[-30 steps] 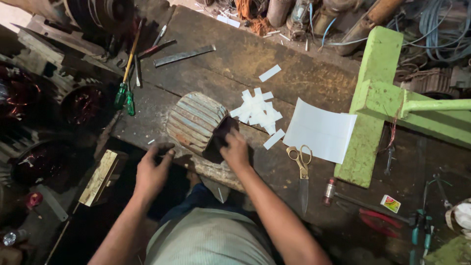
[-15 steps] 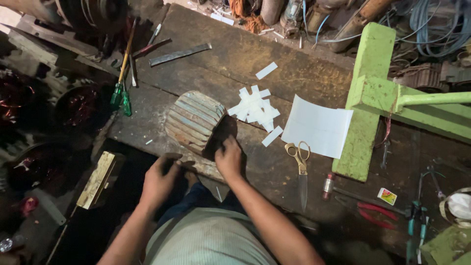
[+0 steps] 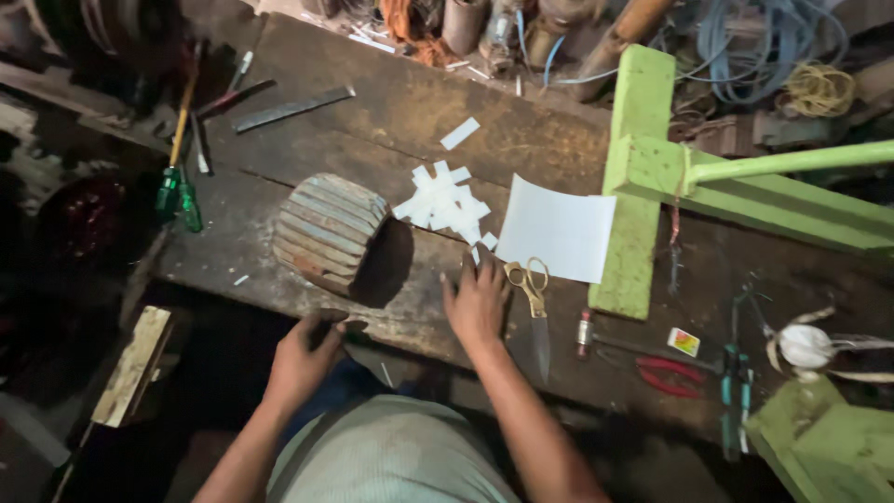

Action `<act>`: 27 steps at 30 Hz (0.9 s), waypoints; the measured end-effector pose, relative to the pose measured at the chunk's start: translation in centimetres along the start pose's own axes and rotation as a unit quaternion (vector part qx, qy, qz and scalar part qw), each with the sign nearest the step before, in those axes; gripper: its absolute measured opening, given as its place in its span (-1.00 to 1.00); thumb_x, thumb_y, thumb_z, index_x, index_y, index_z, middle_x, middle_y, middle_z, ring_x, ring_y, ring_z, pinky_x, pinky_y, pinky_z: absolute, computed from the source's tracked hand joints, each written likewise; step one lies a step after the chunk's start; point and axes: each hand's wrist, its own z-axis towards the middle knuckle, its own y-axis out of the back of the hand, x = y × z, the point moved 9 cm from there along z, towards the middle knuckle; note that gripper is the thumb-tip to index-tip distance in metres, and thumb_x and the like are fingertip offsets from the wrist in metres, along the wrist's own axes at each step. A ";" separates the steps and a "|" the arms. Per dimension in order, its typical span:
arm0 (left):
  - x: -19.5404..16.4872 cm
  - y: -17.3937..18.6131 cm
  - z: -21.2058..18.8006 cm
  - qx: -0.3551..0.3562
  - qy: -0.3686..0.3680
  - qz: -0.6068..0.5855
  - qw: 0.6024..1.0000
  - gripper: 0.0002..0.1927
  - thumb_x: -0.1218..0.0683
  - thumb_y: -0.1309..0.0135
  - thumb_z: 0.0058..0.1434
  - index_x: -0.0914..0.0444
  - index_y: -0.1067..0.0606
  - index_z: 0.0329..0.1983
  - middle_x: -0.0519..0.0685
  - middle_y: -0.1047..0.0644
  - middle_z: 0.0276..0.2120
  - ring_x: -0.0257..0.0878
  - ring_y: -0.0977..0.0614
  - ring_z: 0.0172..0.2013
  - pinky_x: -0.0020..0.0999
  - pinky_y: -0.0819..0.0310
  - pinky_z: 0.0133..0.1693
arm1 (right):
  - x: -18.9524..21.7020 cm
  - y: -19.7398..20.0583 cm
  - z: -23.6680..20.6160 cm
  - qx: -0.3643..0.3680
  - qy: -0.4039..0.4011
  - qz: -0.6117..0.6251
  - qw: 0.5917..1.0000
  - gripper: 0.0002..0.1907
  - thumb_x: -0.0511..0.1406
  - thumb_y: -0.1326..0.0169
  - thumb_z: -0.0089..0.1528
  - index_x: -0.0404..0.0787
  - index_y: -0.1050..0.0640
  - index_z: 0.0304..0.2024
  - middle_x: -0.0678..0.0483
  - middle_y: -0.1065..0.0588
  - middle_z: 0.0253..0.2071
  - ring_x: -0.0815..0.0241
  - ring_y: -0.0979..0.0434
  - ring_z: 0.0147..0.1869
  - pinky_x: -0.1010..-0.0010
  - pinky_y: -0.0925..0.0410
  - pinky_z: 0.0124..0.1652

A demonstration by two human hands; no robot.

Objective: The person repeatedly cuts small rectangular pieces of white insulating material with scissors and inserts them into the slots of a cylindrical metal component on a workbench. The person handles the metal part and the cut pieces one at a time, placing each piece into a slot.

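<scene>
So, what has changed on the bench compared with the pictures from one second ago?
The right hand left the mouth of the ribbed metal cylinder and moved right, now flat on the bench by the scissors. The left hand stayed at the bench edge. The cylinder, paper strips and white sheet stayed in place.

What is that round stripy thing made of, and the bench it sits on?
The round ribbed cylinder looks like metal: dull grey bands with rusty brown patches, though the dim light leaves it uncertain. The workbench looks like bare, worn wood: dark planks with grain lines and a seam between boards.
</scene>
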 end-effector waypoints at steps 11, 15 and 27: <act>-7.0 -7.8 -3.1 0.107 -0.318 0.078 0.939 -0.76 0.07 -0.15 0.22 0.22 -0.58 -0.08 0.14 -0.59 -0.12 0.13 -0.61 -0.06 -0.10 -0.49 -0.02 | -0.3 0.8 -13.1 0.059 0.226 0.064 0.970 -0.65 -0.33 -0.16 0.17 -0.15 -0.62 0.03 -0.04 -0.56 0.03 -0.22 -0.49 0.14 0.04 -0.37 0.10; -10.7 -8.6 -5.4 0.100 -0.403 0.100 0.904 -0.65 0.06 -0.17 0.20 0.28 -0.51 0.03 0.19 -0.55 -0.08 0.20 -0.53 -0.03 0.00 -0.43 -0.01 | -1.7 4.2 -10.0 -0.004 0.055 0.183 0.982 -0.78 -0.38 -0.14 0.19 -0.18 -0.64 -0.11 -0.09 -0.61 -0.09 -0.19 -0.62 -0.03 0.13 -0.47 -0.07; -15.8 -4.8 -6.9 0.040 -0.466 -0.037 0.883 -0.75 0.13 -0.23 0.17 0.35 -0.51 -0.16 0.23 -0.56 -0.23 0.22 -0.60 -0.13 -0.05 -0.51 -0.12 | 7.2 16.3 -5.7 -0.056 0.129 0.204 0.969 -0.79 -0.36 -0.31 0.05 -0.15 -0.68 -0.23 0.06 -0.66 -0.21 0.22 -0.70 -0.12 0.39 -0.51 -0.14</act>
